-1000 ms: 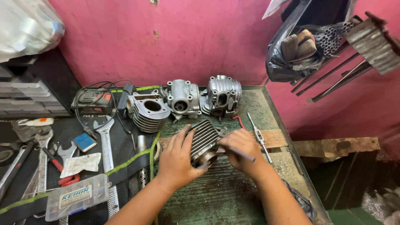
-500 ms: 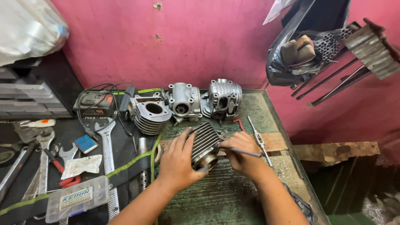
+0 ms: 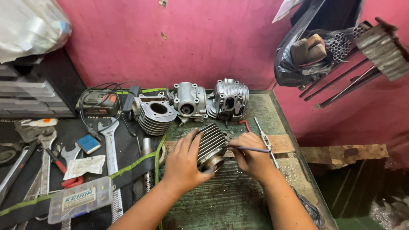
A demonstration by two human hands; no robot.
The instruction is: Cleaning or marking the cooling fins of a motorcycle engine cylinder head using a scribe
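1. A clear plastic parts box (image 3: 79,199) lies at the near left edge of the bench, on a dark mat (image 3: 128,168) with a green border.

2. At centre, the left hand (image 3: 184,164) is clamped over the side of a finned engine cylinder (image 3: 210,145), fingers spread across the fins and thumb underneath, steadying it on its side on the worn green bench top (image 3: 238,200).

3. The right hand (image 3: 251,158) is closed around a thin metal rod (image 3: 249,149), pinched between thumb and fingers, its tip pointing at the cylinder's near end. Compared with the frames from the last second, both hands sit in almost the same place; only the view has shifted slightly, so the work on the cylinder appears to be going on unchanged, in small movements rather than any repositioning.

4. Just right of that hand a T-handle tool (image 3: 265,138) rests on the bench beside a strip of brown board (image 3: 283,143).

5. To the left, spanners (image 3: 110,140), red-handled pliers (image 3: 64,170), a small blue block (image 3: 88,144) and a white rag (image 3: 85,165) are spread over the mat.

6. Further back stand a second finned cylinder (image 3: 154,114) and two cylinder heads (image 3: 187,101) (image 3: 230,99), with a black charger (image 3: 97,103) and its cables at the left.

7. Behind everything rises a pink wall (image 3: 191,42); a black bag (image 3: 306,47) of metal tubes hangs at upper right.
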